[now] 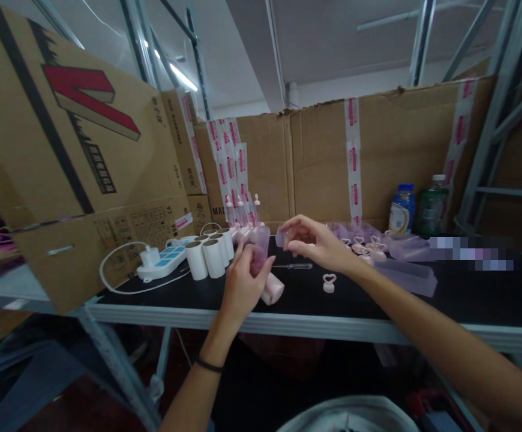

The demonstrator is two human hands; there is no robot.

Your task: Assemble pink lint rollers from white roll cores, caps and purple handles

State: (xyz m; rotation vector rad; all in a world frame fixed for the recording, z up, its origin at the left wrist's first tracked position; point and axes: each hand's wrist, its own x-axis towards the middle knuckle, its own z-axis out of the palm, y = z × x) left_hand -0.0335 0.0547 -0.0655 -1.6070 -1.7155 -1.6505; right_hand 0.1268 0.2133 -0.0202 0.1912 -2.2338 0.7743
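Note:
My left hand (244,276) is closed round a translucent purple plastic sleeve (263,236), which points upward from the fingers. Just below that hand, a pale pink cylinder (273,290) lies tilted at the table's front; whether the hand touches it I cannot tell. Opposite, my right hand (312,241) has its thumb and fingers curled at a small translucent purple piece (281,237), apparently pinching it. Between and behind the hands lies a thin screwdriver (299,266). Right of it stands a small pink heart-topped part (329,283).
Several white tubes (207,258) stand left beside a power strip (171,260). Pink pump-like pieces (240,210) rise behind. At right lie heart-topped parts (375,246) and a purple translucent shell (407,276), with two bottles (402,210) behind. Cardboard (315,168) walls the black tabletop (459,300).

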